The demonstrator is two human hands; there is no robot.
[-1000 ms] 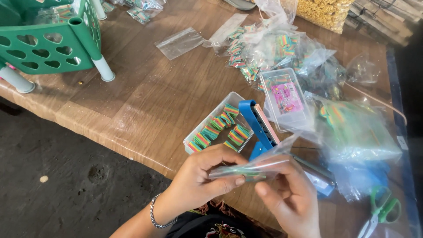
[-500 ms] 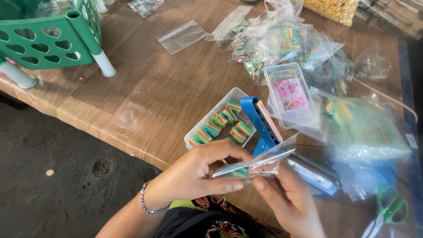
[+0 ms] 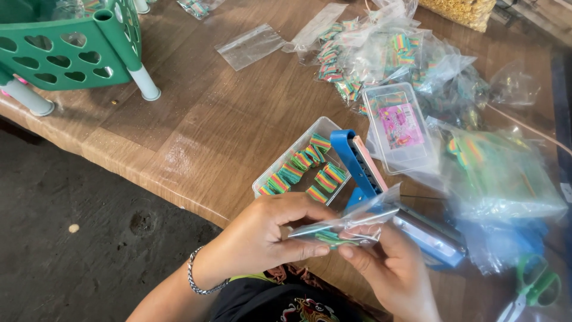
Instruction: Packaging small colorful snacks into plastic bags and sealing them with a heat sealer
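**Both hands pinching one small clear bag, just in front of the blue sealer**

You are holding a small clear plastic bag [image 3: 345,225] between both hands, low at the near edge of the wooden table [image 3: 226,125]; your left hand [image 3: 268,235] is closing thumb and fingers on its left end, and your right hand [image 3: 390,268] is pinching its right end from below; neither hand is open, both are gripping the bag. A few rainbow-striped pieces are showing through the plastic near the bottom. The bag's long axis is running left to right, tilting slightly upward toward its right end; that raised right corner is lying just beside the base of the blue sealer [image 3: 381,191], which is sitting directly beyond your hands with its hinged arm lifted; your right hand is the nearer one to it. Just left of the sealer, a clear tray [image 3: 286,164] is holding more striped candy pieces [image 3: 304,170]; a clear lid with a pink label [image 3: 400,128] is lying to its right. A heap of filled bags [image 3: 381,59] is lying farther back; green-handled scissors [image 3: 533,286] are sitting at the far right; a green stool [image 3: 65,53] is standing at the upper left.
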